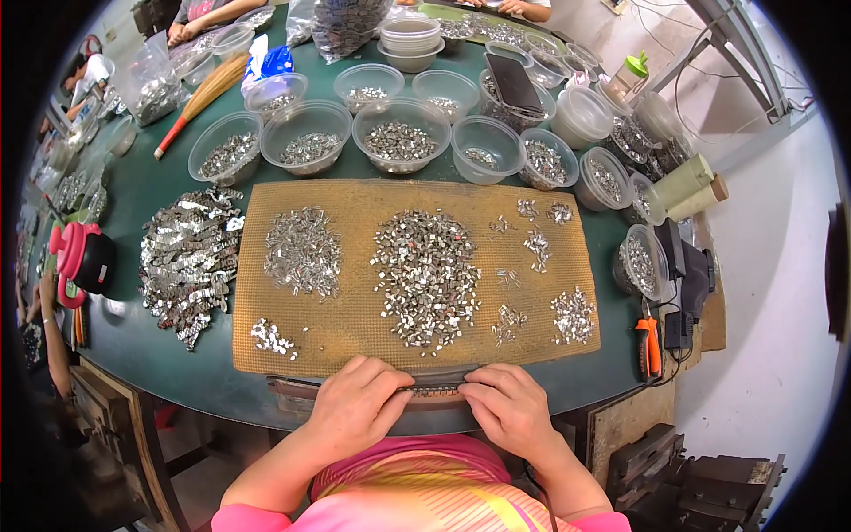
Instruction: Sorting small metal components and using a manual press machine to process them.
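Observation:
At the table's near edge, my left hand (pixel 362 399) and my right hand (pixel 512 408) face each other, fingers bent and pinched on the two ends of a dark toothed strip (pixel 436 388). Along the strip runs a row of tiny pieces too small to make out. A brown bar (pixel 292 390) lies under and behind my fingers. Just beyond is a tan textured mat (pixel 355 341). On it sit a large heap of small square metal pieces (pixel 425 275), a heap of thin silvery pieces (pixel 303 253), and several smaller piles, one pile of shiny pieces (pixel 573 316) at the right.
Clear plastic bowls (pixel 401 137) of metal bits line the mat's far side. A mound of linked metal bands (pixel 191 262) lies left, near a pink and black pot (pixel 81 259). Orange-handled pliers (pixel 648 346) lie right. A phone (pixel 514 84) rests on a bowl. Other people sit across the table.

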`<state>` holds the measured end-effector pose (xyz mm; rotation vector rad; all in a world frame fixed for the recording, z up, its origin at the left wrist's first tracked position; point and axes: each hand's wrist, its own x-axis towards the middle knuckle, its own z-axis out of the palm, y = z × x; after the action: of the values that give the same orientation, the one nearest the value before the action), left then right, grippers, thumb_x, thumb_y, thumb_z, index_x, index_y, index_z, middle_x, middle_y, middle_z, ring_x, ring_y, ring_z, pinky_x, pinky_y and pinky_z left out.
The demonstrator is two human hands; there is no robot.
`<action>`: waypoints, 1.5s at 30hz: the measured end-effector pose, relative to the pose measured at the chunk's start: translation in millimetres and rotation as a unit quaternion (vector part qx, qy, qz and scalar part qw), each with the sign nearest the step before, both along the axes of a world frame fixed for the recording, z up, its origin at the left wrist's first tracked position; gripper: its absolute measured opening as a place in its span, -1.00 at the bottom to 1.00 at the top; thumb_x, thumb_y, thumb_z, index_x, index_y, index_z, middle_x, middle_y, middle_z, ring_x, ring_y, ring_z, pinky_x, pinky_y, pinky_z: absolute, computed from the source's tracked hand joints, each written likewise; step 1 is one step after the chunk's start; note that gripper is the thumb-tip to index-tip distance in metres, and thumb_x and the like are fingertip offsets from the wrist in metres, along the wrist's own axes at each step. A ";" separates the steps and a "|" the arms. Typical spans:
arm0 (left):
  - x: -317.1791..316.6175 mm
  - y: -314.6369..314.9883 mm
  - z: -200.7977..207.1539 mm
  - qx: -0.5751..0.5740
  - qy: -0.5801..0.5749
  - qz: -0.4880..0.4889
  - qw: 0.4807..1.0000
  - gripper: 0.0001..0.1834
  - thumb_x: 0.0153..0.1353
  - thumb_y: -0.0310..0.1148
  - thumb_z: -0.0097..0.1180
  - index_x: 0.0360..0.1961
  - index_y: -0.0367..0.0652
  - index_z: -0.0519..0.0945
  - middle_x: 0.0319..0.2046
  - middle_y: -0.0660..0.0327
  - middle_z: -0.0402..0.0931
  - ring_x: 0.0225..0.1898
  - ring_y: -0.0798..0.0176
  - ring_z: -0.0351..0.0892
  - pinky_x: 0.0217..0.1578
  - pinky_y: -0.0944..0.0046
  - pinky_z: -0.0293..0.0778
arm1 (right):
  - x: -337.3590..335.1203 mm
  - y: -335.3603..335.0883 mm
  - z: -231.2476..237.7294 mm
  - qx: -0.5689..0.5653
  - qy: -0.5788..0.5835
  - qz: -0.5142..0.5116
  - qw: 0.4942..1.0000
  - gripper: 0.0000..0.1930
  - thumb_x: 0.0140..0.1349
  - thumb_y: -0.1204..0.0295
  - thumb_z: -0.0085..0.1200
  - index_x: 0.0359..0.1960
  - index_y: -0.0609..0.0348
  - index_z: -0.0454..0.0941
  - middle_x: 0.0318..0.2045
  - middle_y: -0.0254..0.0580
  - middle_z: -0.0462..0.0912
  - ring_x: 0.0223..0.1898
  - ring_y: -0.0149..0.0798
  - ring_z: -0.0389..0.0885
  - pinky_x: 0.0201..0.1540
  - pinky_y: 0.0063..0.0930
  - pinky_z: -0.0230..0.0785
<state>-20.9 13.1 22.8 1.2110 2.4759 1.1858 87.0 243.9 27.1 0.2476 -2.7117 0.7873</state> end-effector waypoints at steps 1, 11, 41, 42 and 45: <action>0.2 0.5 1.4 -0.008 0.001 0.000 1.000 -0.81 0.16 -0.40 0.36 -0.20 -0.11 0.67 -0.30 0.19 0.58 -0.25 0.03 0.57 -0.26 0.09 0.51 | -1.0 0.1 0.4 -0.001 0.000 0.000 1.000 -0.80 0.08 0.56 0.36 -0.22 0.16 0.72 -0.19 -0.19 0.72 -0.16 -0.06 0.70 -0.10 -0.22 0.57; 2.4 2.7 -0.3 -0.012 0.024 0.008 1.000 -0.79 0.12 -0.37 0.41 -0.22 -0.08 0.68 -0.30 0.22 0.57 -0.24 0.06 0.56 -0.27 0.10 0.51 | -2.2 -3.4 -2.4 -0.009 0.005 -0.017 1.000 -0.80 0.08 0.57 0.36 -0.22 0.16 0.70 -0.22 -0.21 0.72 -0.17 -0.06 0.70 -0.11 -0.23 0.58; 2.7 5.7 1.1 -0.006 -0.009 0.006 1.000 -0.83 0.13 -0.37 0.38 -0.26 -0.09 0.68 -0.32 0.20 0.58 -0.25 0.03 0.57 -0.26 0.09 0.50 | 17.1 23.4 -9.9 -0.093 -0.018 -0.085 0.992 -0.84 0.19 0.57 0.30 -0.19 0.18 0.66 -0.21 -0.17 0.74 -0.20 -0.08 0.71 -0.12 -0.26 0.53; 4.5 5.9 -0.1 -0.014 0.007 0.012 1.000 -0.84 0.14 -0.36 0.39 -0.26 -0.10 0.68 -0.32 0.20 0.58 -0.25 0.03 0.57 -0.27 0.08 0.49 | 17.3 23.6 -10.7 -0.099 -0.017 -0.081 0.992 -0.83 0.19 0.56 0.30 -0.18 0.17 0.66 -0.21 -0.18 0.74 -0.20 -0.08 0.71 -0.12 -0.26 0.53; 4.9 5.7 0.6 -0.021 0.023 0.013 0.999 -0.82 0.14 -0.34 0.41 -0.25 -0.10 0.68 -0.33 0.19 0.58 -0.25 0.03 0.57 -0.27 0.07 0.50 | 17.1 23.3 -9.2 -0.084 -0.016 -0.072 0.994 -0.83 0.20 0.55 0.30 -0.18 0.17 0.66 -0.20 -0.20 0.74 -0.19 -0.08 0.70 -0.10 -0.26 0.52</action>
<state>-16.0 18.8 23.3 1.2132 2.5442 1.1189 104.1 267.2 17.9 0.0010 -2.6371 0.9780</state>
